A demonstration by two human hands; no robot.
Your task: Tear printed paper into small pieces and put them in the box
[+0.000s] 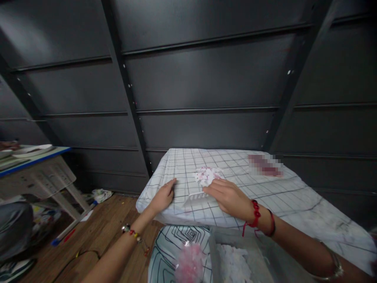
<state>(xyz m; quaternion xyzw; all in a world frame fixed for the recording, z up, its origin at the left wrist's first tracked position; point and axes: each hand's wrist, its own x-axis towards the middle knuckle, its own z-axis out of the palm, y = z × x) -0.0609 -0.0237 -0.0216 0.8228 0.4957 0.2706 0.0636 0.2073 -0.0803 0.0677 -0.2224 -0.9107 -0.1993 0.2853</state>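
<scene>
My left hand (163,197) lies at the near left edge of the cloth-covered table, fingers stretched out, holding nothing. My right hand (228,196) reaches in from the right, its thumb and fingers closed at the corner of a thin whitish sheet (196,199) with a row of marks along its upper edge; its exact kind is unclear. Just beyond the fingertips sits a small heap of white pieces with pink flecks (206,175), partly covered by the right hand.
A white checked cloth (182,165) covers the table against a dark panel wall. Below its front edge are a clear plastic bin (215,251) with white pieces and a pink bag (190,263) on a patterned surface. At left stand a blue-edged desk (53,173) and someone's leg (14,228).
</scene>
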